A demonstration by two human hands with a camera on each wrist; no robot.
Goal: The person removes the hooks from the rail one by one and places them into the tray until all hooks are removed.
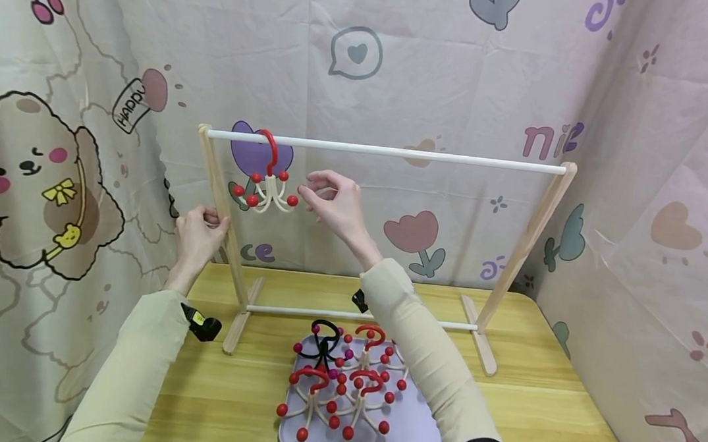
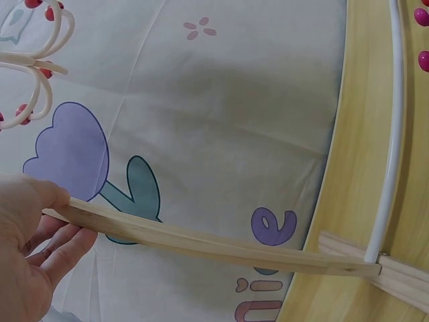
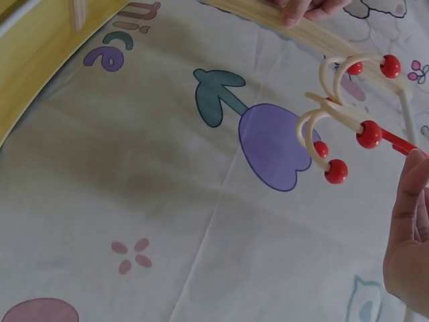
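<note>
A small hanger (image 1: 270,186) with a red hook and curved cream arms tipped with red balls hangs from the white top bar (image 1: 387,150), near its left end. My left hand (image 1: 200,237) grips the rack's left wooden upright (image 2: 201,247), thumb on one side and fingers on the other. Just right of the hanger, my right hand (image 1: 338,206) is raised with loosely bent fingers and nothing between them. In the right wrist view, the fingertips (image 3: 414,168) overlap the red hook's end, and the hanger's balls (image 3: 369,134) point away from the hand.
A lilac tray (image 1: 407,421) on the wooden table (image 1: 536,387) holds several more red-hooked hangers (image 1: 362,406) and one black hanger (image 1: 323,346). The rack's right upright (image 1: 525,248) and lower white bar (image 1: 314,312) stand behind the tray. Patterned curtains surround the table.
</note>
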